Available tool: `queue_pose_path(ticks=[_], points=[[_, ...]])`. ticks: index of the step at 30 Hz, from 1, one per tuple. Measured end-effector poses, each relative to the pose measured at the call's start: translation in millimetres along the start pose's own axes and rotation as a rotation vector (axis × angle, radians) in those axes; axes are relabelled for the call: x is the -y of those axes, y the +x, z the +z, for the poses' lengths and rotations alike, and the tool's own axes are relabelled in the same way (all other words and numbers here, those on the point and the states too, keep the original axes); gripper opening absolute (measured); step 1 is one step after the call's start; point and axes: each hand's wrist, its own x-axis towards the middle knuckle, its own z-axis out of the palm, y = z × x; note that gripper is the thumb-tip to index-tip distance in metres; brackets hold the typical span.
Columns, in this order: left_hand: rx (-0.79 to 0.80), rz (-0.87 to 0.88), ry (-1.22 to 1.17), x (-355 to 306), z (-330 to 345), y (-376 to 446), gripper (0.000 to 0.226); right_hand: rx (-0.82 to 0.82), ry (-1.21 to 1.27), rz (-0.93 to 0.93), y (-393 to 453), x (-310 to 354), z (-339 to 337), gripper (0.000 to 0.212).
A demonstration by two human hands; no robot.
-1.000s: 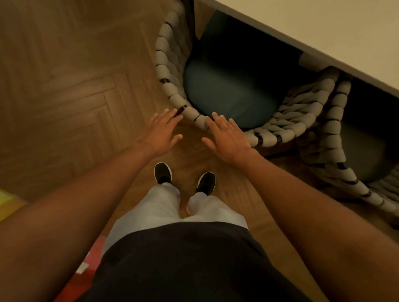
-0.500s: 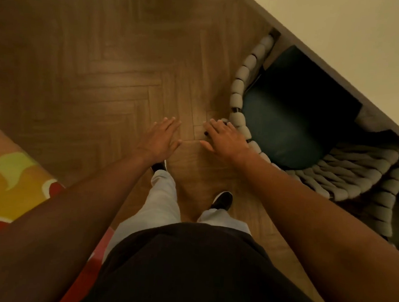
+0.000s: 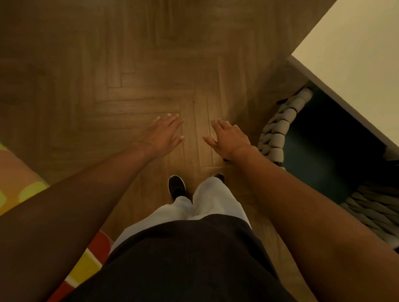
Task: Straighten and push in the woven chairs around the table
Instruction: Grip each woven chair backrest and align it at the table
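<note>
The woven chair (image 3: pixel 279 134) is seen at the right, tucked under the edge of the table (image 3: pixel 362 67), so that only part of it shows. Its curved back is made of thick, soft, pale grey rope plaited in fat loops, and a dark teal seat cushion (image 3: pixel 328 163) is set inside the curve. More grey weave (image 3: pixel 381 215) is seen nearer, at the right edge; whether it belongs to the same chair or to a second one cannot be told, as the view is cut off there. The table top is smooth, flat and cream, with a straight edge running on a slant.

Two hands are counted. The left hand (image 3: pixel 163 134) is held flat over the floor, fingers straight and slightly spread, nothing gripped. The right hand (image 3: pixel 229 138) is likewise flat with straight fingers, empty, just beside the left end of the chair's back and apart from it.

The floor (image 3: pixel 129 65) is laid in brown wooden herringbone planks. One rug (image 3: pixel 7 181), patterned in yellow, orange and red, is seen at the near left. Two black shoes (image 3: pixel 177 189) and pale trouser legs are seen below the hands.
</note>
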Motion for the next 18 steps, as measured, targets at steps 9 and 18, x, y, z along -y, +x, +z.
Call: queue_pose_path(ticks=[9,18], points=[[0.003,0.062,0.066,23.1,-93.6,134.4,0.061,-0.025,0.032,0.068,109.6,-39.3,-85.6,0.065],[0.02,0.102,0.105,6.3,-192.2,283.3,0.061,-0.038,0.075,0.12,200.9,-106.7,-186.2,0.068]])
